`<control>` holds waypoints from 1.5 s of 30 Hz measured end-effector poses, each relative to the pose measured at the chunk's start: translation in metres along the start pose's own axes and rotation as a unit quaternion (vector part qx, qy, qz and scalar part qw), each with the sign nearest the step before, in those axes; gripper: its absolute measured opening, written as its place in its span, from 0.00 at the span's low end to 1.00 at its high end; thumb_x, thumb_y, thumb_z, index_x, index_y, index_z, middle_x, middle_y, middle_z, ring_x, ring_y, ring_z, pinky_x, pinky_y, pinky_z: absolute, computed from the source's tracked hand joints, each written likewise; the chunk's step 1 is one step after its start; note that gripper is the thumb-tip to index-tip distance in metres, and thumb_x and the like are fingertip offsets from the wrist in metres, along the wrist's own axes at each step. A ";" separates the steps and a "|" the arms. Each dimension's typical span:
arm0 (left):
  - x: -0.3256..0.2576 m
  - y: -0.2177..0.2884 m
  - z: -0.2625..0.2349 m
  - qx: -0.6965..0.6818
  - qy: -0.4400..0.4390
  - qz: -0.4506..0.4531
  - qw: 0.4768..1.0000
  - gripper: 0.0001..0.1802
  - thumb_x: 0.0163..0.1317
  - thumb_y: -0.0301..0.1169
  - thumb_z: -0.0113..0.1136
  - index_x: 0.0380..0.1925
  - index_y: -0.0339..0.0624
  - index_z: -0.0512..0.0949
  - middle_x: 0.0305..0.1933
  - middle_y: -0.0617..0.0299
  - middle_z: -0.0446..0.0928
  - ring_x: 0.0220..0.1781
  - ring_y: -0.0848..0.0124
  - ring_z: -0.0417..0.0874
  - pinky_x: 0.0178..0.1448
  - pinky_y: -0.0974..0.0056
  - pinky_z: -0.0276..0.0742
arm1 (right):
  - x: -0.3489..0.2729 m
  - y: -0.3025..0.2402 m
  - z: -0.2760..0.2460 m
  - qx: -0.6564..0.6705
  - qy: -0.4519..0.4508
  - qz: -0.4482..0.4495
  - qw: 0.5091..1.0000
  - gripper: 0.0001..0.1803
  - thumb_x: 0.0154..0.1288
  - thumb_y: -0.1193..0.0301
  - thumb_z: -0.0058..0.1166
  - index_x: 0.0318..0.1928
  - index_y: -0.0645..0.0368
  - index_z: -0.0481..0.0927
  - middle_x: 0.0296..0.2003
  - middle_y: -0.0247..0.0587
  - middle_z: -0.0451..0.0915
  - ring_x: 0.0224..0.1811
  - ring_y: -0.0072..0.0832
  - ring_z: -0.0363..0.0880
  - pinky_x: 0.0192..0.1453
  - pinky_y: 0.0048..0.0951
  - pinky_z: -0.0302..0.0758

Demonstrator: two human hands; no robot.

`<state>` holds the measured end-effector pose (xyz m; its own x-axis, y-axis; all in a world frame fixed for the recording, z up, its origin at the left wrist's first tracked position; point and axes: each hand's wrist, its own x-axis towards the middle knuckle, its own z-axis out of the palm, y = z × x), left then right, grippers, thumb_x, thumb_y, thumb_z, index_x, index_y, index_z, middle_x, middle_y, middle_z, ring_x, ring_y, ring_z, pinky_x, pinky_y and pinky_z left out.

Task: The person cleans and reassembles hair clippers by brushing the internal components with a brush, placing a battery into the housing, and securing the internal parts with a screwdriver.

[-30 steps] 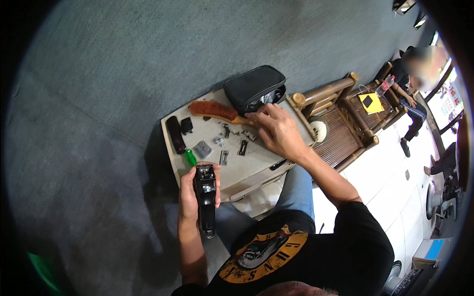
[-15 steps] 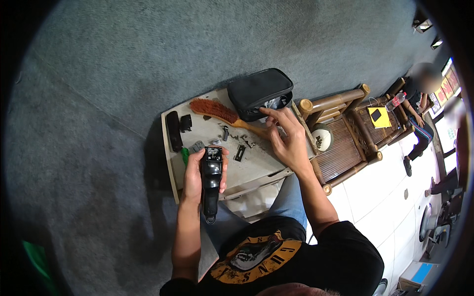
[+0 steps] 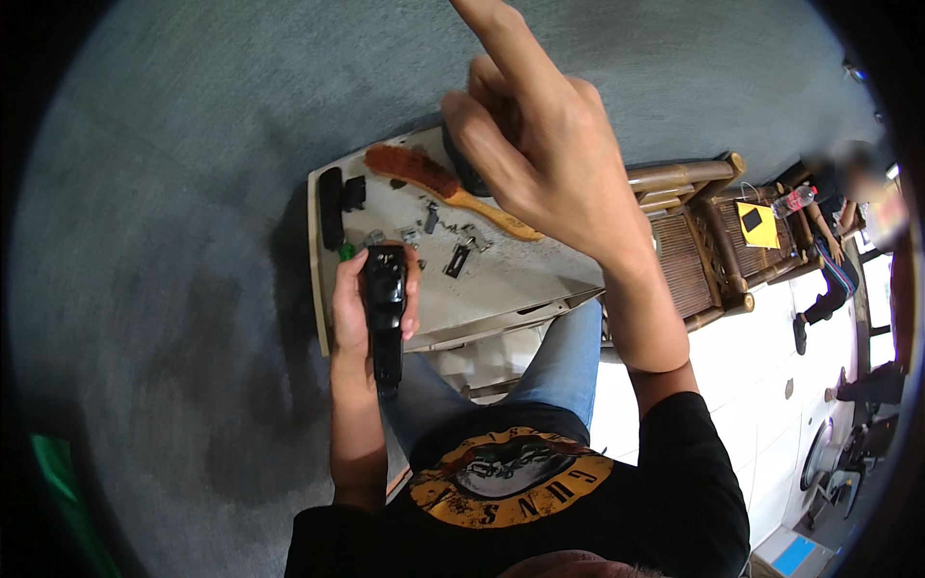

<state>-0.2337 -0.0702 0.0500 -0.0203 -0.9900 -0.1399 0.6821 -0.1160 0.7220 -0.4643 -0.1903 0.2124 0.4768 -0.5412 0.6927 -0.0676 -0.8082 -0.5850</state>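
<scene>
My left hand (image 3: 349,308) is wrapped round a black hair clipper (image 3: 386,294), held upright over the table's near left edge. My right hand (image 3: 564,164) is raised close to the camera, index finger stretched out, the others bent, with nothing seen in it. It covers most of a black zip case (image 3: 462,164). A brush (image 3: 414,171) with reddish-brown bristles and a wooden handle lies across the table. Before the brush are a small black rectangular part (image 3: 458,261), a small grey part (image 3: 431,220) and dark hair clippings.
The pale table (image 3: 520,275) stands against a grey wall (image 3: 193,173). On it lie a long black object (image 3: 330,207), a small black piece (image 3: 355,193) and something green (image 3: 346,251). Bamboo chairs (image 3: 686,260) stand to the right; a person (image 3: 833,231) sits beyond them.
My right hand has left the edge of the black case and risen toward the camera. The left hand has shifted slightly left with the clipper, whose top has tilted. The view has shifted.
</scene>
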 end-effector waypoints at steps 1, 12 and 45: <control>0.000 0.000 0.001 -0.004 0.015 0.000 1.000 0.32 0.82 0.56 0.44 0.56 0.34 0.77 0.35 0.54 0.79 0.17 0.66 0.78 0.17 0.61 0.77 | -0.001 -0.002 -0.001 -0.005 -0.010 0.000 1.000 0.46 0.74 0.79 0.60 0.87 0.54 0.56 0.23 0.41 0.79 0.22 0.32 0.80 0.34 0.35 0.78; 0.002 -0.005 -0.002 0.019 -0.022 0.011 1.000 0.32 0.80 0.52 0.40 0.58 0.31 0.76 0.36 0.52 0.79 0.18 0.64 0.80 0.19 0.60 0.80 | -0.117 0.052 0.088 0.052 -0.033 0.108 0.992 0.14 0.71 0.78 0.64 0.55 0.61 0.91 0.36 0.47 0.88 0.27 0.35 0.86 0.35 0.37 0.80; -0.044 0.048 -0.019 -0.108 -0.017 0.118 0.987 0.28 0.81 0.50 0.41 0.58 0.33 0.73 0.40 0.53 0.73 0.20 0.64 0.76 0.19 0.59 0.79 | -0.133 0.059 0.124 0.134 0.172 0.196 0.956 0.09 0.83 0.74 0.60 0.54 0.65 0.88 0.22 0.24 0.74 0.25 0.10 0.66 0.30 0.18 0.60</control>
<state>-0.1859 -0.0309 0.0780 0.1363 -0.9898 0.0406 0.8101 0.1350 0.5706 -0.4232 -0.1377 0.0339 0.1421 -0.8715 0.4694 0.0660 -0.4648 -0.8830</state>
